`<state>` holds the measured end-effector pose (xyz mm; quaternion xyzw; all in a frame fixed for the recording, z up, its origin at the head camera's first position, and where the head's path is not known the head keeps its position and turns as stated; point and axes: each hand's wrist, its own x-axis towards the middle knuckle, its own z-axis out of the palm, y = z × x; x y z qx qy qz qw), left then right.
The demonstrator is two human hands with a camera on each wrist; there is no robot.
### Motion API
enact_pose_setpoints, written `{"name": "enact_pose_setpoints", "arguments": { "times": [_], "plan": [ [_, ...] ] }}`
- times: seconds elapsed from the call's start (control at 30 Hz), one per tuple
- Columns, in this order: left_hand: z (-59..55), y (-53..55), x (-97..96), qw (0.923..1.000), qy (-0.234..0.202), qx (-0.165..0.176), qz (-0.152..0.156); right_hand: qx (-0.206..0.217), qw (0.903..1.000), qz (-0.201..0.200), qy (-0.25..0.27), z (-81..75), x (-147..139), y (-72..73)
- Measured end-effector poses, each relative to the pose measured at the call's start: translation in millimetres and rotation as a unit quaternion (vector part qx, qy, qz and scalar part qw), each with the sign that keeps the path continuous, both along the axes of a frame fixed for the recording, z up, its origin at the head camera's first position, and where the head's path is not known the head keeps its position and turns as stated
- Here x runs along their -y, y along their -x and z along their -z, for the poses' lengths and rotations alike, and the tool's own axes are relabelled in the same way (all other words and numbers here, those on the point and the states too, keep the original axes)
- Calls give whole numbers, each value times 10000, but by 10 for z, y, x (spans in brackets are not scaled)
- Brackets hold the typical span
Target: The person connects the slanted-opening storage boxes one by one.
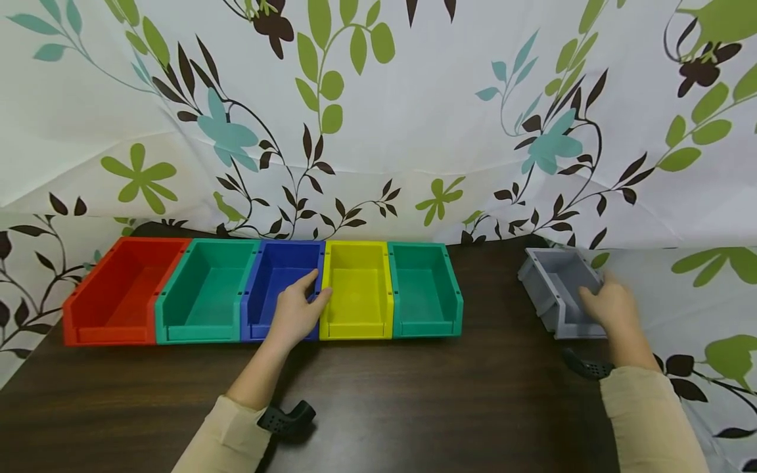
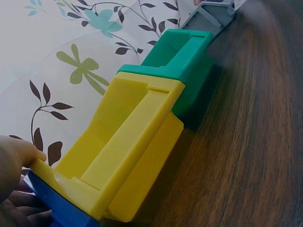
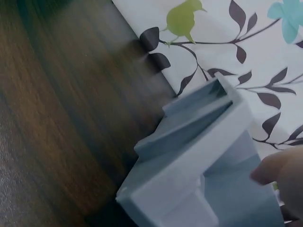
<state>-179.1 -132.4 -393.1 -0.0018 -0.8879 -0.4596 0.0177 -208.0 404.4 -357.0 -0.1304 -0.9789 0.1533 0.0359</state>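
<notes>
Five open-front plastic bins stand side by side: red [image 1: 121,289], green [image 1: 204,289], blue [image 1: 266,282], yellow [image 1: 357,289] and a second green one [image 1: 422,289]. My left hand [image 1: 298,310] is over the blue bin, its thumb at the yellow bin's rim. In the left wrist view its fingers [image 2: 28,203] sit on the blue side, so the hand pinches the two adjoining walls. At the right, a grey bin [image 1: 550,289] stands apart and turned at an angle. My right hand [image 1: 615,307] grips its right wall, thumb inside; the other fingers are mostly hidden.
The bins rest on a dark wood-look table [image 1: 426,401]. A white cloth [image 1: 414,131] with printed leaves and flowers hangs behind it and also covers the right side, close to the grey bin. A black wrist device [image 1: 286,418] sits on each forearm.
</notes>
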Motion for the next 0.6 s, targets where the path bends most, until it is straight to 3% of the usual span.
{"name": "enact_pose_setpoints", "arguments": {
  "times": [0.1,0.2,0.43,0.6],
  "plan": [
    [1,-1,-6,10000,-15,-22,3,112,9999,48,-8,33,-49,-23],
    [-4,0,-9,10000,-40,-44,2,-102,9999,39,126,29,-57,-38],
    [-11,-3,1,10000,0,-11,-14,89,9972,-487,559,30,18,-61],
    [3,-7,-3,10000,4,27,-40,-88,9955,-681,649,84,157,-48]
  ]
}}
